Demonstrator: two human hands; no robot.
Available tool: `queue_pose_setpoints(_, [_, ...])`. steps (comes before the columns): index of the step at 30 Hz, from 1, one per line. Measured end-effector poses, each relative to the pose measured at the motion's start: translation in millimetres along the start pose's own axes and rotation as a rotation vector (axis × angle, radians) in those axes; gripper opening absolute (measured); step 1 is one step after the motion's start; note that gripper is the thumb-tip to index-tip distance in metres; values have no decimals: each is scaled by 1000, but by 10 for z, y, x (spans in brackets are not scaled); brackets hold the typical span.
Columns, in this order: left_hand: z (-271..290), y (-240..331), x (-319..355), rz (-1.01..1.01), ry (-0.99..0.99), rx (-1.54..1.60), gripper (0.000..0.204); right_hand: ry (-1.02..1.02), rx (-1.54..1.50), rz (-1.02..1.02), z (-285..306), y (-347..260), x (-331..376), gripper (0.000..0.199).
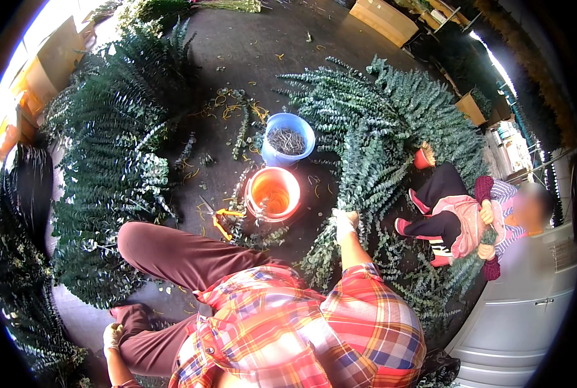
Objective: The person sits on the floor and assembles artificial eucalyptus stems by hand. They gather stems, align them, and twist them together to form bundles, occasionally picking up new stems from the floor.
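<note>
Right of 2 buckets (271,156), the right hand (345,220) is clamped on branches (354,169) amid the leafy pile (424,113). The left hand (112,336) is beside the trousers (156,346); whether it grips anything, I cannot tell. Shears (229,213) lie on the floor (256,39) beside the nearer bucket (256,207).

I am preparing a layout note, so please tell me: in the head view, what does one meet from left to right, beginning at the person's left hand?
Left hand, cutters, orange bucket, right hand, seated co-worker.
</note>
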State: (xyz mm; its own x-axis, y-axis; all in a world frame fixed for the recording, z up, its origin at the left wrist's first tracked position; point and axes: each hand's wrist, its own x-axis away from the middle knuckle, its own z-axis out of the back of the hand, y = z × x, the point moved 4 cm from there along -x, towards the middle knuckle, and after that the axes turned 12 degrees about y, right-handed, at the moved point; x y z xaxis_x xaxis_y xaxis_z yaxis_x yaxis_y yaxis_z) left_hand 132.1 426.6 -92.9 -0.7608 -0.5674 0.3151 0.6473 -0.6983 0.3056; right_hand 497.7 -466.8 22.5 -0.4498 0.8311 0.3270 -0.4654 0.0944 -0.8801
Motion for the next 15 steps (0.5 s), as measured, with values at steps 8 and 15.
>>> queue_pose_setpoints(8, [-78, -119, -38, 118, -57, 8, 22, 13, 20, 12, 31, -48, 15, 16])
queue_pose_setpoints(15, [70, 132, 64, 20, 7, -9, 22, 9, 48, -12, 9, -146, 107, 19])
